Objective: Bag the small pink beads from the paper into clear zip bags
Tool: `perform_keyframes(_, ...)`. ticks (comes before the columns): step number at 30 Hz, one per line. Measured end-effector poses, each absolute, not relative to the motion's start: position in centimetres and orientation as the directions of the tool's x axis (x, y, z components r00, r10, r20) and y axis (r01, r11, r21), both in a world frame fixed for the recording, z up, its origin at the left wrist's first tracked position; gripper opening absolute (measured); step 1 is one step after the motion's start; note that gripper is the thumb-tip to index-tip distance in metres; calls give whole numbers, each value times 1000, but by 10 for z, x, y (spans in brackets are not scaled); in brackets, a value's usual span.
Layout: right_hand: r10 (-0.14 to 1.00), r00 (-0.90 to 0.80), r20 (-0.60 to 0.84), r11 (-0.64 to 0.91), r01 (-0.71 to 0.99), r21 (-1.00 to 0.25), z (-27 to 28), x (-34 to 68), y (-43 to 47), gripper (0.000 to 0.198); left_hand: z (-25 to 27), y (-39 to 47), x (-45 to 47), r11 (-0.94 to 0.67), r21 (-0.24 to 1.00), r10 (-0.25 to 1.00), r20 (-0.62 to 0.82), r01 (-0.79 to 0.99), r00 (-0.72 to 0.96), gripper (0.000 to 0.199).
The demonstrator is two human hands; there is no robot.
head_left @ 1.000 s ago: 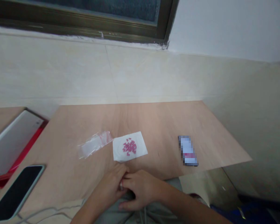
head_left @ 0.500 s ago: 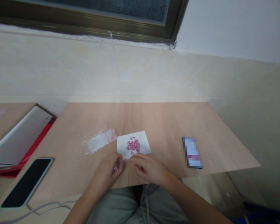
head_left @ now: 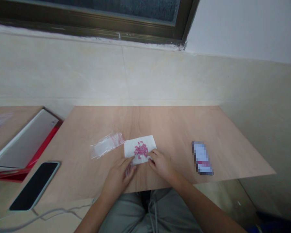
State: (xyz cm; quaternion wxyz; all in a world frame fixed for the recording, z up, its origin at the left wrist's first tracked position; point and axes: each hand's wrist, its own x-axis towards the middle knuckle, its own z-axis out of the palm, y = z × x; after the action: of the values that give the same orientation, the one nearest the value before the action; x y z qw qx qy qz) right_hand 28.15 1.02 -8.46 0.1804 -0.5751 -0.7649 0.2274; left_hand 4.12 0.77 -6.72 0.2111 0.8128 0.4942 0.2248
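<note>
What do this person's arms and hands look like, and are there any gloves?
The forearms are bare, with no sleeves showing. Neither the left hand nor the right hand wears a glove, and I see no watch. The fingers are too small to check for rings.

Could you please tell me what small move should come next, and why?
Perhaps the right hand should pinch one of the pink pieces: its fingertips rest beside the pile, at the right of the white paper, while the left hand appears to hold clear plastic near the paper's lower left.
</note>
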Motion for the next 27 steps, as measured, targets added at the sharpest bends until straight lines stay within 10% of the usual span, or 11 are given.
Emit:
perform_keyframes(20, 981, -159, 114, 196, 792, -578, -99, 279, 12, 9, -55, -5, 60, -206, 846, 955, 64, 492, 289, 21)
perform_keyframes(27, 990, 36, 137, 108, 434, -895, -72, 279, 15, 10, -58, -7, 67, -152, 878, 956, 13, 454, 293, 23)
